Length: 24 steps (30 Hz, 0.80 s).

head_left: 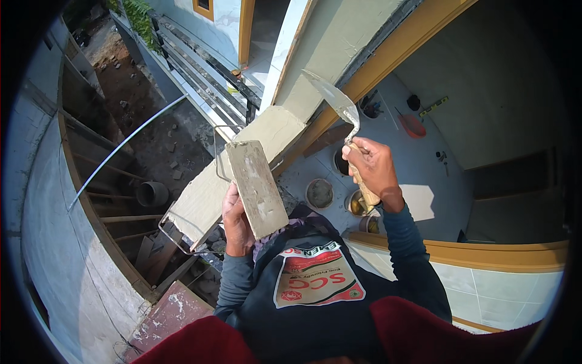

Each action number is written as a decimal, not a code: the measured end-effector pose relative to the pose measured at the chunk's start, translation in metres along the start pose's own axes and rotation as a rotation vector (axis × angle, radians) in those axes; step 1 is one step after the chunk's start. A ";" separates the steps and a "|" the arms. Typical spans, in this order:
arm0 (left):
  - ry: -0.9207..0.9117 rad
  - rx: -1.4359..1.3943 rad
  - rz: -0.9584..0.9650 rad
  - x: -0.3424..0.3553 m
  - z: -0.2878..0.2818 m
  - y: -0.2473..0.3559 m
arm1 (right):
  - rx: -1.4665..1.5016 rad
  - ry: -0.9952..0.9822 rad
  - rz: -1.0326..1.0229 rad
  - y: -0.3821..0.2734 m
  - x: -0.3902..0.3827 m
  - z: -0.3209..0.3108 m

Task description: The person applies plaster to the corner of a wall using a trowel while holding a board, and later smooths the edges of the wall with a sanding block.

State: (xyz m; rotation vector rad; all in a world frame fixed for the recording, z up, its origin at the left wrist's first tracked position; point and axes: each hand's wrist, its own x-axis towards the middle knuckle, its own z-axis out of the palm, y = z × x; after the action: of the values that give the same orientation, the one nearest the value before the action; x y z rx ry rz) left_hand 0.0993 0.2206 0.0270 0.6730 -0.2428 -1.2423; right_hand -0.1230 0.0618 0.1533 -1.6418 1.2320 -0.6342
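My left hand [235, 217] is closed on a rectangular plastering float [259, 189], its flat face up and smeared with grey mortar; the handle is hidden. Wrapped round a wooden handle, my right hand [376, 168] holds a pointed trowel [333, 97] with its blade raised toward the wall. The blade's tip lies in front of the plastered wall face [339, 45]; contact cannot be told. Beneath and behind the float runs a smooth plastered ledge [273, 130], with bent metal rod clamps [217, 155] around it.
Inside the opening on the right, a bucket of grey mortar [319, 194] stands on the tiled floor beside other pails. An orange-brown frame [418, 33] borders the wall. A red basin [412, 126] and a yellow level [434, 106] lie farther in. Left, a pale pipe [130, 138] crosses a lower yard.
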 end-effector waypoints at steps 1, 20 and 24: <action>0.007 0.004 0.000 0.002 0.001 -0.001 | 0.041 0.079 -0.076 -0.018 -0.007 -0.001; -0.011 -0.096 -0.005 0.002 0.013 0.001 | 0.119 0.119 0.002 -0.012 -0.036 -0.025; -0.005 -0.075 0.009 0.001 0.012 0.002 | 0.145 -0.006 0.079 0.011 -0.029 -0.019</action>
State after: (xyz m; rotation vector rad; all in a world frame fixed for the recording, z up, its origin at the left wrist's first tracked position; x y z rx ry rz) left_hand 0.0948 0.2157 0.0372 0.6036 -0.2018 -1.2387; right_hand -0.1532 0.0808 0.1552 -1.4674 1.2120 -0.6538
